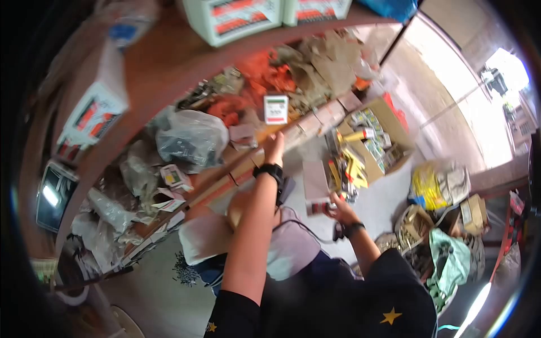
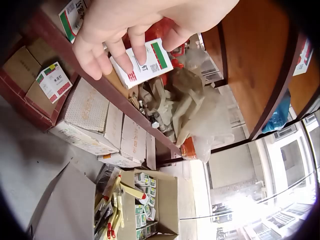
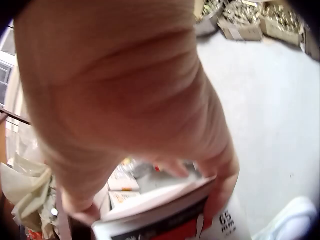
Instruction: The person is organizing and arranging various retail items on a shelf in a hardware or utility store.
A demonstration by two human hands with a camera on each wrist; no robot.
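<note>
My left hand (image 1: pixel 274 149) reaches out over the edge of the cluttered shelf. Just beyond its fingertips, in the head view, stands a small white box (image 1: pixel 276 110) with a green band and red print. In the left wrist view the extended, spread fingers (image 2: pixel 137 40) overlap the face of this small box. Lower and to the right, my right hand (image 1: pixel 342 211) grips the edge of a white box (image 3: pixel 227 225) with a red and black label reading 65 mm. Its fingers bend over the rim in the right wrist view, and its lower part is out of frame.
An open carton (image 1: pixel 394 132) of small green-and-white boxes stands on the floor beside yellow-handled tools (image 1: pixel 354 169). Plastic bags (image 1: pixel 191 138) and brown paper fill the shelf. White tubs (image 1: pixel 234 22) stand on the upper shelf. Sacks (image 1: pixel 448 253) lie at right.
</note>
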